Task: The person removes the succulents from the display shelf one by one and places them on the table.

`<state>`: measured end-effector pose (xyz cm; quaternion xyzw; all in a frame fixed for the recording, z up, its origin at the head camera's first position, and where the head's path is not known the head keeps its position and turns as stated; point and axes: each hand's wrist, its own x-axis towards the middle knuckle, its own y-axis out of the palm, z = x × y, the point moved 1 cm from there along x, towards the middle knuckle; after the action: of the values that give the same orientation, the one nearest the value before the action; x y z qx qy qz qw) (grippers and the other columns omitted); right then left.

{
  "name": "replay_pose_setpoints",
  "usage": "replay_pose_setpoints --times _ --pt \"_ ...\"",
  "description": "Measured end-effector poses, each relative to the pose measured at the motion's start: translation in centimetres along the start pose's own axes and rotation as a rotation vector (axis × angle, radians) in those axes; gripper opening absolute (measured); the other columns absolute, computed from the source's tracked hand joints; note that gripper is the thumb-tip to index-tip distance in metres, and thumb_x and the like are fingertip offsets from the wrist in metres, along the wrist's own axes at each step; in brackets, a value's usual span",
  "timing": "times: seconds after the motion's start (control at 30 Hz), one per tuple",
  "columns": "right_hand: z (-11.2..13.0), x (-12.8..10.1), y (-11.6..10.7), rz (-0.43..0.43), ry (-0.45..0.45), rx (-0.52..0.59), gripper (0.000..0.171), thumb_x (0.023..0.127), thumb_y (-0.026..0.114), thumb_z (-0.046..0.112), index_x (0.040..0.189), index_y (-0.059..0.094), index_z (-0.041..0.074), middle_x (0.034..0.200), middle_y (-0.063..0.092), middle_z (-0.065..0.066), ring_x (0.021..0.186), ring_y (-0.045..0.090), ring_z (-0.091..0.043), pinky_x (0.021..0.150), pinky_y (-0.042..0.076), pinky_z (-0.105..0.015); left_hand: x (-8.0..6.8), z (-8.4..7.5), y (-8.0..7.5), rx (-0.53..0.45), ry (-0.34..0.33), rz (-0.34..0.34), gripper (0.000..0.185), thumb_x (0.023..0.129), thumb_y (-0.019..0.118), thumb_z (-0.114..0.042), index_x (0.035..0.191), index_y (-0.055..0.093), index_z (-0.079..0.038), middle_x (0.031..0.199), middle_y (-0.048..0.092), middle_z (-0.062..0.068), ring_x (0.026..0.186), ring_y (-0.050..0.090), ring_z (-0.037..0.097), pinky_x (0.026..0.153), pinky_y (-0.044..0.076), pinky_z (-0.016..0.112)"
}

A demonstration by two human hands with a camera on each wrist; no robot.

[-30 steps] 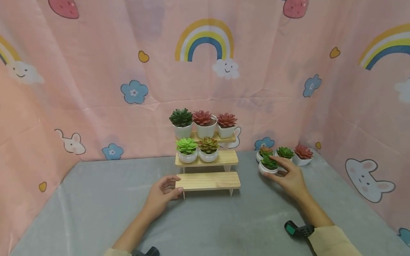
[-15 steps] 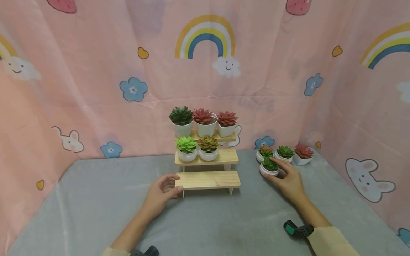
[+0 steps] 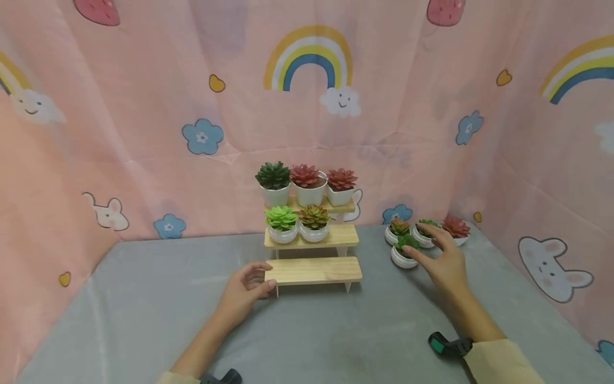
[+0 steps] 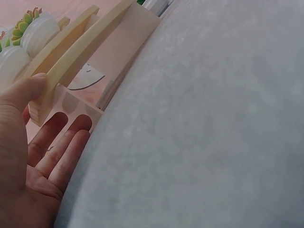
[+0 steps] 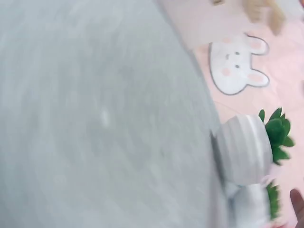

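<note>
Centrally on the desk [image 3: 144,320], a three-tier wooden stand [image 3: 312,269] bears five potted succulents; four more pots [image 3: 403,255] sit right of it. Left hand [image 3: 244,293] pinches the lowest tier's end; right hand [image 3: 443,264], fingers spread, touches the pots.

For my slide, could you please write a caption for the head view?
Left hand holds the wooden stand by its lowest step; right hand reaches over potted succulents on the grey table.
</note>
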<state>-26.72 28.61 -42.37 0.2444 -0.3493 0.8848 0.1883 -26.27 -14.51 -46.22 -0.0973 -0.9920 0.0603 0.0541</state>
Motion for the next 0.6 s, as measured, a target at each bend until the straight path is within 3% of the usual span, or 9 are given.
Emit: replay_pose_setpoints --times 0.07,0.1,0.17,0.23,0.3,0.47,0.6 --pt "1.7 0.5 -0.5 0.006 -0.016 0.017 0.061 0.082 0.086 0.018 0.138 0.062 0.017 0.137 0.060 -0.011 0.120 0.042 0.015 0.096 0.038 -0.011 0.0 0.1 0.0 0.005 -0.004 -0.007 0.038 0.088 0.077 -0.011 0.123 0.062 -0.003 0.111 0.069 0.022 0.081 0.072 0.013 0.072 0.062 0.029" --pt "2.6 0.7 -0.7 0.019 -0.027 0.017 0.062 0.082 0.086 0.018 0.139 0.062 0.020 0.137 0.060 -0.010 0.122 0.046 0.008 0.099 0.041 -0.016 0.0 0.1 -0.1 0.006 -0.002 -0.008 0.038 0.089 0.077 -0.010 0.123 0.062 -0.003 0.111 0.069 0.021 0.080 0.072 0.012 0.072 0.062 0.029" --pt "4.4 1.1 -1.1 0.056 -0.052 0.012 0.065 0.082 0.086 0.020 0.141 0.060 0.023 0.139 0.060 -0.011 0.125 0.053 -0.009 0.105 0.047 -0.033 0.0 0.1 0.0 0.008 0.003 -0.007 0.038 0.089 0.077 -0.010 0.123 0.062 -0.003 0.111 0.069 0.020 0.080 0.072 0.012 0.072 0.062 0.029" --pt "6.2 1.5 -1.1 0.106 -0.087 0.021 0.065 0.082 0.085 0.020 0.142 0.059 0.023 0.142 0.059 -0.013 0.124 0.057 -0.026 0.103 0.049 -0.053 0.0 0.0 0.1 0.010 0.006 -0.009 0.037 0.089 0.077 -0.010 0.122 0.062 -0.004 0.110 0.069 0.019 0.078 0.072 0.011 0.071 0.062 0.029" --pt "7.9 2.0 -0.7 0.155 -0.136 0.040 0.066 0.082 0.085 0.018 0.143 0.058 0.020 0.143 0.058 -0.015 0.121 0.059 -0.037 0.099 0.048 -0.065 0.0 0.0 0.1 0.012 0.010 -0.014 0.037 0.089 0.077 -0.010 0.122 0.062 -0.003 0.109 0.069 0.019 0.077 0.071 0.011 0.071 0.062 0.029" --pt "11.4 2.9 1.0 0.223 -0.250 0.095 0.070 0.080 0.087 0.013 0.143 0.057 0.015 0.144 0.058 -0.014 0.127 0.057 -0.035 0.102 0.050 -0.061 0.0 0.1 0.0 0.020 0.008 -0.012 0.036 0.089 0.076 -0.010 0.122 0.062 -0.003 0.110 0.069 0.021 0.078 0.071 0.011 0.070 0.062 0.029" --pt "13.2 3.1 2.6 0.252 -0.291 0.146 0.073 0.078 0.088 0.014 0.144 0.056 0.017 0.147 0.056 -0.012 0.134 0.052 -0.033 0.105 0.049 -0.059 0.1 0.3 0.0 0.024 0.012 -0.006 0.036 0.090 0.076 -0.010 0.122 0.062 -0.004 0.110 0.069 0.020 0.078 0.072 0.011 0.071 0.063 0.030"
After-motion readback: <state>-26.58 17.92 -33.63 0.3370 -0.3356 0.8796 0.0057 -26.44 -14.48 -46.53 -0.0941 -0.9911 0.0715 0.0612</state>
